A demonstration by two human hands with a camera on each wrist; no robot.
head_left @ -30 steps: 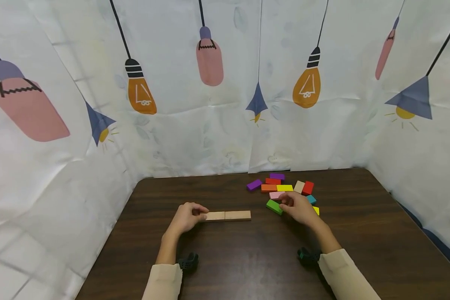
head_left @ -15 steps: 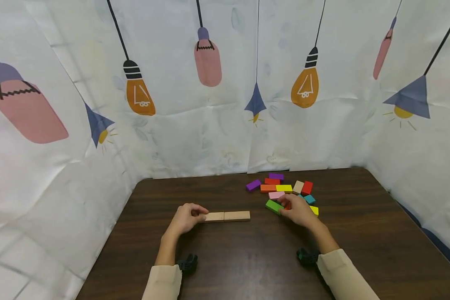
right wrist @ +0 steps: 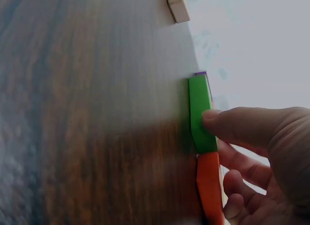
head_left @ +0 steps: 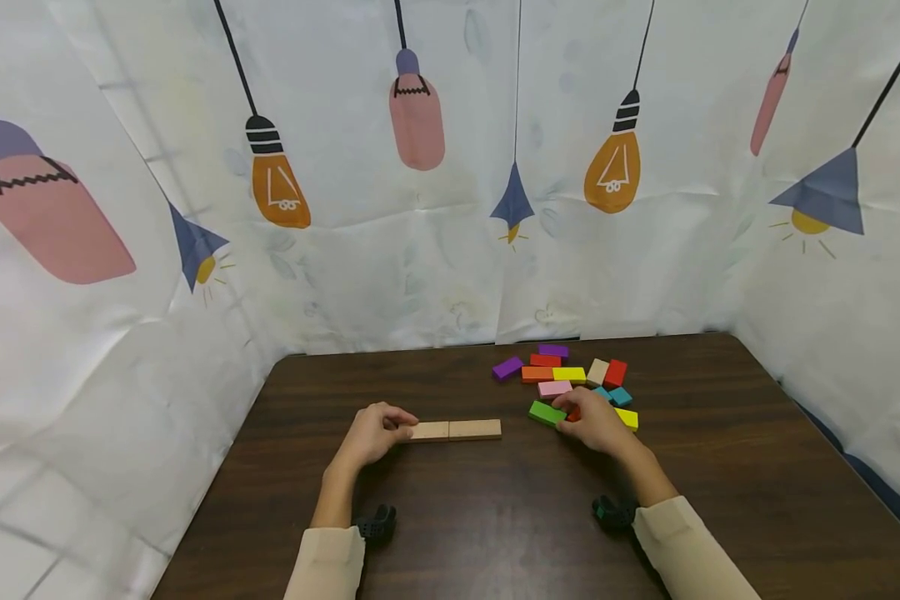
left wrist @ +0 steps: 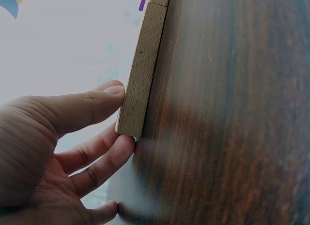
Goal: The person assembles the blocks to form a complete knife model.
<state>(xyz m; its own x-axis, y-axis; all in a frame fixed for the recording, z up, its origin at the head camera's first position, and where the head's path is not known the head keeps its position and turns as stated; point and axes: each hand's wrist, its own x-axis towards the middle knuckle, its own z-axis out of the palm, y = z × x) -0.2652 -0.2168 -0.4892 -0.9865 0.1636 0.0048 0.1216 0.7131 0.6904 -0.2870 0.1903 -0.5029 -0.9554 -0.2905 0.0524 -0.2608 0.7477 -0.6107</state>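
Two plain wooden blocks lie end to end on the dark table; the right one (head_left: 475, 429) shows fully, the left one (head_left: 429, 431) is partly covered by my left hand (head_left: 370, 435). In the left wrist view, thumb and fingers hold the free end of that left wooden block (left wrist: 143, 70). My right hand (head_left: 596, 419) is at the near side of a group of coloured blocks, pinching a green block (head_left: 546, 414). The right wrist view has the thumb against the green block's face (right wrist: 200, 101), with a red-orange block (right wrist: 209, 181) at its end, under the hand.
Behind the right hand lie several more blocks, among them a pink (head_left: 554, 389), an orange (head_left: 537, 375), a purple (head_left: 507, 369) and a red one (head_left: 615, 373). A yellow block (head_left: 627, 419) is beside the right wrist. A printed cloth (head_left: 345, 283) hangs beyond the table's far edge.
The green block has shifted slightly left and turned more level with my right hand. The red-orange and teal blocks near that hand show more now. My left hand stays in place.
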